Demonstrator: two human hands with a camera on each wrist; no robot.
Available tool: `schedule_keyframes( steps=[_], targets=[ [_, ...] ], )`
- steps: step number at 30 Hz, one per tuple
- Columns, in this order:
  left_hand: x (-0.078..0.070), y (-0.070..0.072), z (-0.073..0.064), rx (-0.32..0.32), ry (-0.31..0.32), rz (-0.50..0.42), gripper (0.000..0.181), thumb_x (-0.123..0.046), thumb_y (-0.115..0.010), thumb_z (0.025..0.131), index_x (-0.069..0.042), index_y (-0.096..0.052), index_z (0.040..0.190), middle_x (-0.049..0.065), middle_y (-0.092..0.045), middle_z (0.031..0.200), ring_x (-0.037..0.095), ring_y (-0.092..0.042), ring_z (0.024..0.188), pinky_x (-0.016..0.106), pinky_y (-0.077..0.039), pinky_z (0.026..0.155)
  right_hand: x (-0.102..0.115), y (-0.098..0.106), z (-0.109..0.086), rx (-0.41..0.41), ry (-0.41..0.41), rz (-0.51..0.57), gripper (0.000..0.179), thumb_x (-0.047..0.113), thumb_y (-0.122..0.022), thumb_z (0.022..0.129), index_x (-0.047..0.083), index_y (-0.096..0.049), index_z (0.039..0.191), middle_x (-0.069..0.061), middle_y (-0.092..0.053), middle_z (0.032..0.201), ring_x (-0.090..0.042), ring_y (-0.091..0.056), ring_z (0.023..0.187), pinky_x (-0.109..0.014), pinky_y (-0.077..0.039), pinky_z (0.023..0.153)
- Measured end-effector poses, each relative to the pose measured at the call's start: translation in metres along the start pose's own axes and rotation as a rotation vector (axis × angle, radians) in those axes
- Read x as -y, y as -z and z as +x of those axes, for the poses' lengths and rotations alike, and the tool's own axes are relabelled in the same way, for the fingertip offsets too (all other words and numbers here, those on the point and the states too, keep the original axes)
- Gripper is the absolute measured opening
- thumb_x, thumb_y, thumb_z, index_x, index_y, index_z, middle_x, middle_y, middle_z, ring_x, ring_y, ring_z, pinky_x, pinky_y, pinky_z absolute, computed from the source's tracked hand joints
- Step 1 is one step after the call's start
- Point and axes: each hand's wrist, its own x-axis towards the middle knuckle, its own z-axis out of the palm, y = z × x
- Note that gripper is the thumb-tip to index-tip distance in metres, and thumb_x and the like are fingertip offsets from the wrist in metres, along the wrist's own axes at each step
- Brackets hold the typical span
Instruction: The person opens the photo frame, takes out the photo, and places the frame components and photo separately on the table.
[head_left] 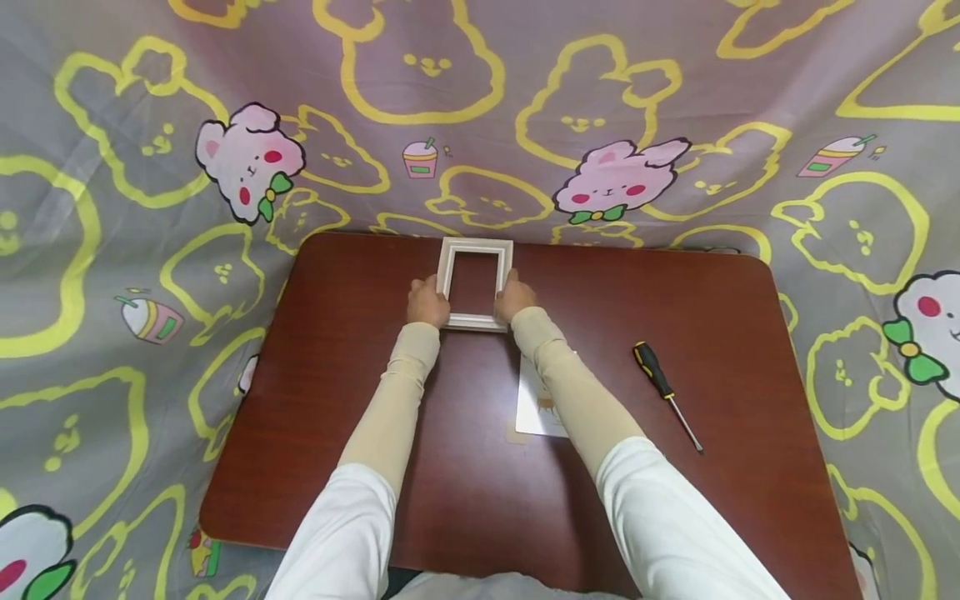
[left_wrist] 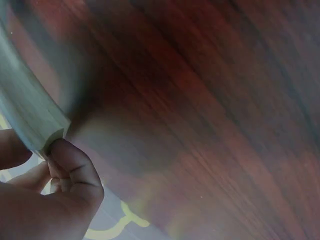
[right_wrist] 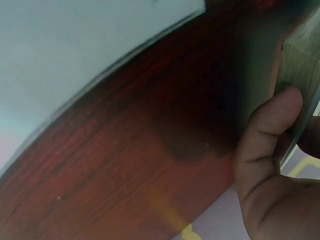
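Observation:
A pale wooden picture frame (head_left: 472, 322), with a rectangular opening showing the table through it, is held near the table's far edge. My left hand (head_left: 428, 302) grips its left side close to the near corner. On the opposite side my right hand (head_left: 515, 297) grips the frame's right edge. In the left wrist view the thumb and fingers (left_wrist: 75, 165) pinch the end of a frame bar (left_wrist: 30, 95). The right wrist view has the thumb (right_wrist: 280, 110) pressed along the frame's wood (right_wrist: 297, 70), other fingers partly hidden behind it.
A white sheet (head_left: 536, 408) with a small brown print lies under the right forearm, a tan piece (head_left: 515, 434) at its corner. To the right rests a black and yellow screwdriver (head_left: 654, 369) on the dark red-brown table (head_left: 315, 400). Patterned cloth (head_left: 480, 150) hangs around the table.

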Motion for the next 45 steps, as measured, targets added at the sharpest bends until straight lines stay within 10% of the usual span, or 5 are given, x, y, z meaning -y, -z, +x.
schedule_keyframes(
  steps=[10, 20, 29, 39, 45],
  targets=[
    [-0.011, -0.013, -0.007, 0.042, -0.017, -0.018, 0.052, -0.004, -0.048, 0.097, -0.006, -0.048, 0.149, 0.027, -0.045, 0.138, 0.046, -0.044, 0.127, 0.053, -0.038, 0.106, -0.014, 0.007, -0.015, -0.030, -0.016, -0.003, 0.050, 0.017, -0.058, 0.100, -0.003, -0.036, 0.141, -0.032, -0.065, 0.115, -0.048, -0.059, 0.113, -0.049, -0.045, 0.101],
    [-0.010, -0.013, -0.017, -0.064, 0.004, -0.178, 0.051, -0.016, -0.054, 0.098, -0.007, -0.049, 0.149, 0.024, -0.051, 0.133, 0.044, -0.045, 0.128, 0.051, -0.037, 0.105, -0.032, 0.023, -0.019, 0.011, 0.013, 0.150, 0.072, 0.032, -0.051, 0.105, 0.001, -0.016, 0.159, -0.032, -0.046, 0.146, -0.044, -0.049, 0.131, -0.047, -0.036, 0.111],
    [-0.007, -0.023, -0.095, -0.262, -0.182, -0.246, 0.038, -0.006, -0.056, 0.094, -0.003, -0.062, 0.132, 0.020, -0.056, 0.123, 0.038, -0.049, 0.118, 0.049, -0.039, 0.099, -0.092, 0.062, -0.092, -0.189, 0.091, 0.188, 0.044, 0.018, -0.054, 0.103, -0.001, -0.053, 0.142, -0.024, -0.063, 0.126, -0.040, -0.059, 0.114, -0.052, -0.046, 0.096],
    [-0.024, -0.057, -0.192, 0.249, -0.372, 0.007, 0.047, -0.028, -0.067, 0.097, 0.002, -0.062, 0.132, 0.017, -0.064, 0.119, 0.033, -0.062, 0.110, 0.047, -0.050, 0.094, -0.156, 0.037, -0.205, -0.078, 0.010, 0.038, 0.059, 0.019, -0.062, 0.098, -0.014, -0.045, 0.142, -0.036, -0.049, 0.139, -0.051, -0.045, 0.131, -0.059, -0.035, 0.108],
    [-0.022, -0.069, -0.217, 0.254, -0.473, 0.117, 0.082, -0.042, -0.087, 0.077, 0.003, -0.056, 0.138, 0.019, -0.056, 0.110, 0.035, -0.056, 0.101, 0.048, -0.049, 0.086, -0.155, 0.003, -0.232, -0.066, 0.119, -0.027, 0.078, 0.027, -0.079, 0.086, -0.010, -0.043, 0.145, -0.033, -0.057, 0.127, -0.047, -0.054, 0.120, -0.056, -0.043, 0.100]
  ],
)
